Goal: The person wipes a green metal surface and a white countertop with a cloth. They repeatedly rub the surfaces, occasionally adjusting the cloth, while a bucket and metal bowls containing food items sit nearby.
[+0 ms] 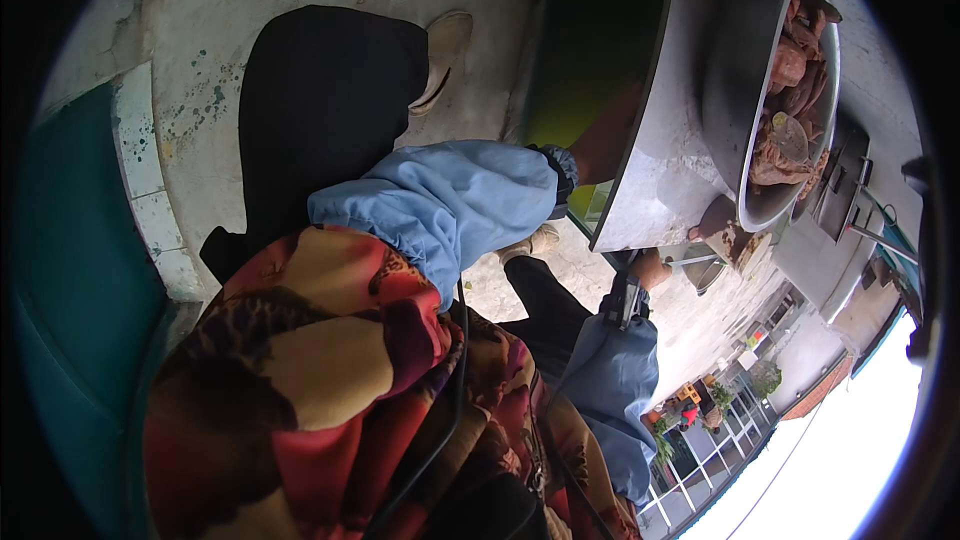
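Observation:
My left hand point(611, 136) reaches past the edge of a grey metal-topped table point(652, 195) into a dark green space below it; its fingers are hidden. Close to the table's near corner, my right hand point(649, 268) has curled fingers beside a pale bar point(688, 261); whether it grips the bar is unclear. On the tabletop stands a large metal basin point(750, 187) holding reddish-brown chunks point(789, 64) that look like meat, with a small clear bowl point(790, 136) lying on them.
Beyond the table are a brown-stained container point(724, 229), a metal vessel point(703, 277) and a white-topped surface point(814, 262). A teal panel point(75, 262) stands behind me at the left. My shod foot point(446, 52) rests on the concrete floor. People and plants appear far off by a white grille.

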`<state>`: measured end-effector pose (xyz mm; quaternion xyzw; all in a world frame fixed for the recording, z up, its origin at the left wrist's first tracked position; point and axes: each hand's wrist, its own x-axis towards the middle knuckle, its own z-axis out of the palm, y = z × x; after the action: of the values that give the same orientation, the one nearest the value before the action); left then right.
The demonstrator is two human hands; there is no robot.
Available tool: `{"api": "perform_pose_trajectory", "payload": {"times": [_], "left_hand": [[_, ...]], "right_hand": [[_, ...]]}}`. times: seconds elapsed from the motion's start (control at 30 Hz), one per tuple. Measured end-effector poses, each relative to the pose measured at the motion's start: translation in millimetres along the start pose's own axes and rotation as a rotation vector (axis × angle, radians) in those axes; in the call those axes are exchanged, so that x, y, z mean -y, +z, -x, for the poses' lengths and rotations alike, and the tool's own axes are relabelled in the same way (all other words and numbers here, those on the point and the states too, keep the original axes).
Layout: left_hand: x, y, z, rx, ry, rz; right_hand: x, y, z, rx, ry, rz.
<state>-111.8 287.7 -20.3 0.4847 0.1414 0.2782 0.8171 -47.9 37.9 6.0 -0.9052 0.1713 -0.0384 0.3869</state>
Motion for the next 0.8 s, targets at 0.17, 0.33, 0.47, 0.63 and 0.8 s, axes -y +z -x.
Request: {"api": "perform_pose_trajectory", "payload": {"times": [0.17,0.33,0.47,0.63,0.8], "left_hand": [[2.4,24.1,88.5,0.181,0.04,-0.121],[15.4,47.2,158.4,0.223,0.126,-0.365],[55.7,58.6,165.1,0.159,0.067,-0.309],[92.3,64.5,168.4,-0.058,-0.169,-0.164],[106.2,57.7,157.1,-0.208,-0.298,-0.097]], "right_hand": [[-4.2,6.1,-5.7,-0.123,-0.122,0.156],[-9.3,9.3,-14.5,-0.124,-0.101,0.138],[-35.9,8.9,-38.2,-0.07,-0.318,0.382],[-45.3,4.5,-45.1,-0.038,-0.371,0.292],[-13.7,2.6,-10.7,-0.092,-0.214,0.091]]}}
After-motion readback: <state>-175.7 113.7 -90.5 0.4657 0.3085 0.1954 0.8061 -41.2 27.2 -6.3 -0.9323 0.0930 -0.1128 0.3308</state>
